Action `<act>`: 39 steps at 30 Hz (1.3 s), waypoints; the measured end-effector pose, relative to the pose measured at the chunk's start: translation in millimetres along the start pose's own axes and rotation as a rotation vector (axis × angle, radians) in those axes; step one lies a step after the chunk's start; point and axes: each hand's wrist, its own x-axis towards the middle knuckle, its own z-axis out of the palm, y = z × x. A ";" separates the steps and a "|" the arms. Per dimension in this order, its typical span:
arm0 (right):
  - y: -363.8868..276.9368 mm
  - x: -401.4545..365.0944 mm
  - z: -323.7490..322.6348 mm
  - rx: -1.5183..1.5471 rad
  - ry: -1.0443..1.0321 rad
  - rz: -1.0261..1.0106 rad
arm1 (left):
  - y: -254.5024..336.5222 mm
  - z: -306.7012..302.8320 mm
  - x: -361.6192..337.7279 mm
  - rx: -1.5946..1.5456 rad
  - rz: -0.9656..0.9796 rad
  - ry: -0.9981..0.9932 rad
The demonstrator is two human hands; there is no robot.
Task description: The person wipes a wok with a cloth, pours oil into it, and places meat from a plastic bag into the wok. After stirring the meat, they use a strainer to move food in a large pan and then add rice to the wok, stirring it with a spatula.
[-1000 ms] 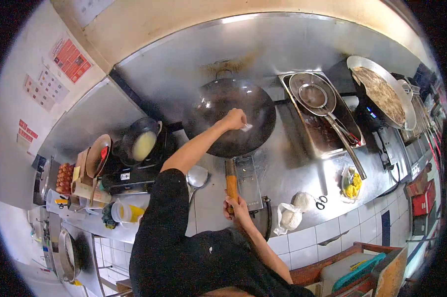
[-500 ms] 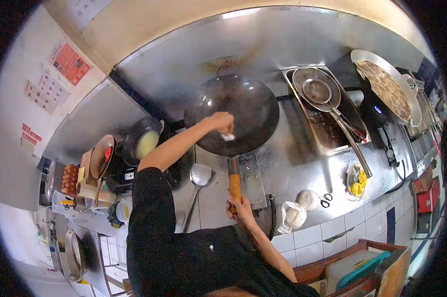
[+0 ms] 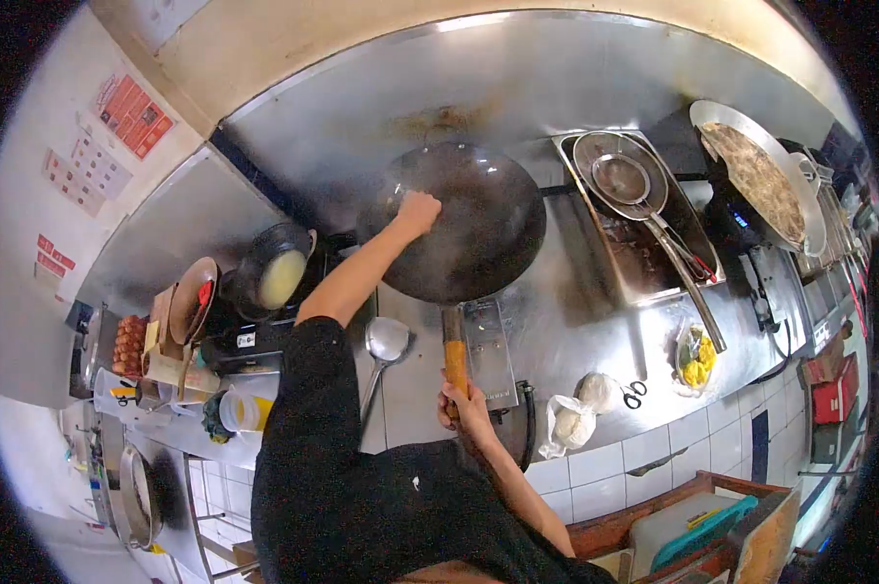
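The right hand (image 3: pixel 468 409) grips the handle (image 3: pixel 456 358), likely steadying the wok (image 3: pixel 488 229) beyond its fingers; the left hand (image 3: pixel 420 210) is closed over it, contents hidden.

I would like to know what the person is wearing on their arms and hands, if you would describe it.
The left hand and right hand are bare, without visible gloves. The short-sleeved black top bears a small white mark.
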 end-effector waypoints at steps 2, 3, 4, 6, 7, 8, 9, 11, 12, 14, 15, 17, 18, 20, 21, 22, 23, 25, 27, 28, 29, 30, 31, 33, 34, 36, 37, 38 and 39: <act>2.3 1.6 -1.5 -0.007 0.023 -0.034 | -1.9 -9.8 -18.5 0.007 -0.037 -0.127; 0.2 2.0 -1.2 -0.006 0.006 -0.039 | 4.7 -14.0 -28.4 -0.041 -0.011 -0.205; -1.2 1.4 0.4 -0.010 -0.003 -0.028 | 13.7 -24.3 -37.3 -0.091 0.016 -0.278; -4.5 -1.3 2.1 0.012 -0.001 -0.045 | 35.9 -66.3 -49.8 -0.400 0.131 -0.434; -6.0 -1.4 3.2 0.009 -0.003 -0.038 | 39.8 -64.6 -50.0 -0.639 0.232 -0.416; -7.0 -1.8 4.4 -0.011 0.007 -0.036 | 47.4 -64.0 -46.3 -0.644 0.227 -0.418; -7.2 -2.6 4.5 -0.031 0.017 -0.035 | 57.1 -62.9 -39.8 -0.851 0.246 -0.356; -1.0 1.6 -0.5 -0.043 0.015 -0.038 | 67.8 -61.1 -35.0 -1.060 0.265 -0.287; -0.3 3.5 -1.9 -0.050 0.012 -0.049 | 71.3 -61.6 -33.0 -1.190 0.247 -0.246; 0.5 4.6 -3.4 -0.050 0.025 -0.072 | 71.0 -63.2 -30.5 -1.315 0.237 -0.208; 1.6 4.5 -2.9 -0.049 0.033 -0.088 | 63.2 -63.7 -35.3 -1.092 0.258 -0.266; 5.5 7.3 -4.5 -0.077 0.037 -0.111 | 44.6 -72.8 -53.1 -0.741 0.234 -0.369; 6.8 8.9 -5.1 -0.111 0.040 -0.131 | 37.7 -79.4 -60.7 -0.512 0.169 -0.382; 7.8 10.5 -3.3 -0.103 0.044 -0.134 | 18.2 -70.7 -69.5 -0.280 0.097 -0.390; 8.4 11.4 -2.8 -0.101 0.049 -0.133 | 1.0 -47.2 -67.1 -0.066 0.039 -0.312; 11.3 14.2 -4.5 -0.103 0.043 -0.131 | -9.2 -42.6 -69.3 0.147 -0.020 -0.233; 15.8 18.1 -8.3 -0.128 0.049 -0.114 | -17.2 -37.2 -72.7 0.148 -0.026 -0.233; 15.8 19.6 -8.7 -0.154 0.055 -0.099 | -23.5 -57.8 -77.9 0.114 -0.021 -0.233; 13.0 16.6 -5.5 -0.133 0.067 -0.123 | -6.9 -90.5 -81.3 -0.093 0.009 -0.370; 13.0 17.2 -4.9 -0.134 0.066 -0.120 | 1.3 -103.3 -83.3 -0.303 0.039 -0.506; 13.7 17.2 -4.2 -0.099 0.067 -0.119 | 3.7 -106.3 -85.9 -0.560 0.148 -0.507; 14.5 16.2 -3.7 -0.065 0.070 -0.115 | 6.1 -103.1 -83.9 -0.565 0.144 -0.512; 14.1 16.0 -3.5 -0.066 0.070 -0.107 | 8.2 -100.4 -79.3 -0.682 0.212 -0.541; 13.4 14.5 -3.7 -0.064 0.053 -0.124 | 10.0 -96.5 -81.1 -0.806 0.275 -0.571; 16.9 16.2 -5.9 -0.065 0.053 -0.120 | 10.4 -96.3 -82.4 -0.522 0.166 -0.521; 20.8 21.8 -8.4 -0.110 0.086 -0.126 | 10.8 -97.0 -79.4 0.051 -0.041 -0.400; 19.2 20.8 -8.1 -0.103 0.089 -0.133 | 8.1 -94.6 -79.1 0.055 -0.039 -0.374; 17.1 19.0 -7.8 -0.099 0.070 -0.139 | 4.4 -94.2 -78.3 0.063 -0.029 -0.370; 15.2 17.5 -6.1 -0.093 0.052 -0.142 | 4.5 -102.4 -81.4 -0.194 0.076 -0.485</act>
